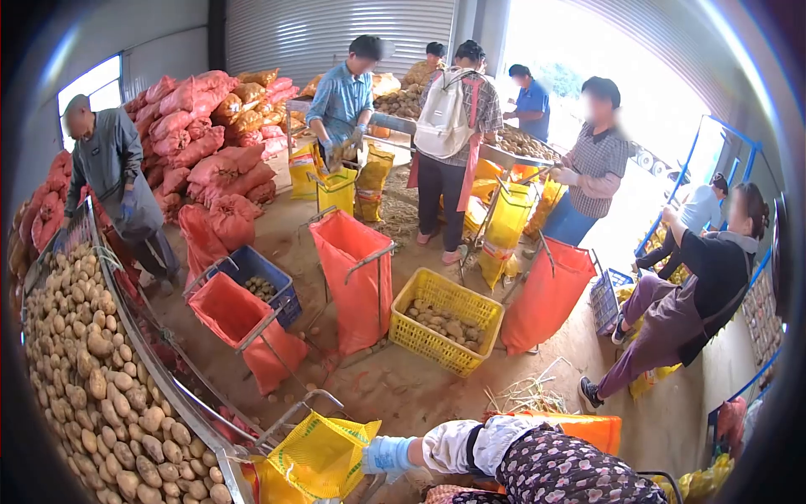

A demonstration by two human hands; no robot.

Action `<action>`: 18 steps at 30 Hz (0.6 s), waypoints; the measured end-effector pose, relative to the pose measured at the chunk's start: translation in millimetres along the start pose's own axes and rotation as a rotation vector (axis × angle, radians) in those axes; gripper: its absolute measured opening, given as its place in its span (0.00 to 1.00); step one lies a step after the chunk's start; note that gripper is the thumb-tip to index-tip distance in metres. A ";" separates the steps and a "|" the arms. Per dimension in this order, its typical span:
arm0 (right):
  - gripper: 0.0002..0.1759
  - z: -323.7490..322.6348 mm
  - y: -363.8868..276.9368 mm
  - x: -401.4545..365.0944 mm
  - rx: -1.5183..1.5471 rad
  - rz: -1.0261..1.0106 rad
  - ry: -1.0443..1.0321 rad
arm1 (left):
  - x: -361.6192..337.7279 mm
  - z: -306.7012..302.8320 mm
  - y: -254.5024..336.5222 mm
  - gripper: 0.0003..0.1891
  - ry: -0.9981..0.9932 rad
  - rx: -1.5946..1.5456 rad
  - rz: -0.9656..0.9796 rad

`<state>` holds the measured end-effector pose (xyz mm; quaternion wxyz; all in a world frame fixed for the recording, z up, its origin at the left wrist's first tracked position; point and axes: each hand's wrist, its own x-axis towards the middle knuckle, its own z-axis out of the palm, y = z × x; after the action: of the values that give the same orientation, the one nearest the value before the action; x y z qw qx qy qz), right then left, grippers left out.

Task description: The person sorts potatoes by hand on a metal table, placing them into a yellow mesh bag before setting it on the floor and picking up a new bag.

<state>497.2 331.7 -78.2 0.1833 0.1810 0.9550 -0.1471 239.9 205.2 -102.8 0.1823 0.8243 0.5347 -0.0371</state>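
Note:
From the lower right, an arm in floral cloth and a white sleeve cover reaches left; I take it as mine. At its end is my right hand [389, 457], in a light blue glove, against the right edge of a yellow mesh bag [323, 454]. Its fingers are hidden at the bag's edge, so their grip cannot be made out. The bag hangs open near a metal frame, beside a long metal-edged bin heaped with potatoes [105, 378]. My left hand is not in view.
Three open red bags [357, 277] hang on metal frames ahead. Between them stand a yellow crate [445, 323] and a blue crate [267, 281], both holding potatoes. Several co-workers [340, 101] stand around. Full red sacks [197, 134] are piled back left. Straw [529, 393] lies on the floor.

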 end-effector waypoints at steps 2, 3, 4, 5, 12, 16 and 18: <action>0.29 8.1 4.4 1.6 0.055 0.021 0.021 | -1.9 9.2 4.6 0.29 -0.004 -0.004 -0.079; 0.29 12.4 4.5 4.2 0.057 0.019 0.018 | -2.6 13.7 6.1 0.27 -0.005 -0.011 -0.161; 0.26 15.1 3.4 7.5 0.058 0.037 0.008 | -3.6 17.6 5.2 0.27 -0.007 -0.014 -0.165; 0.23 17.5 2.8 9.6 0.057 0.053 -0.004 | -3.7 21.0 4.6 0.28 0.001 -0.036 -0.187; 0.21 6.6 -3.4 14.2 0.075 0.143 -0.123 | -7.1 8.9 13.6 0.29 0.053 -0.097 -0.253; 0.25 10.6 -1.7 9.3 0.120 0.044 -0.092 | -10.9 0.3 20.5 0.29 0.072 -0.108 -0.281; 0.27 4.8 1.8 2.9 0.123 -0.003 -0.089 | -11.6 -5.1 24.5 0.29 0.085 -0.120 -0.293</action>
<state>496.8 332.5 -84.1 0.2140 0.1840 0.9353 -0.2135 256.2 188.0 -88.7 0.2009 0.7261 0.6575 0.0037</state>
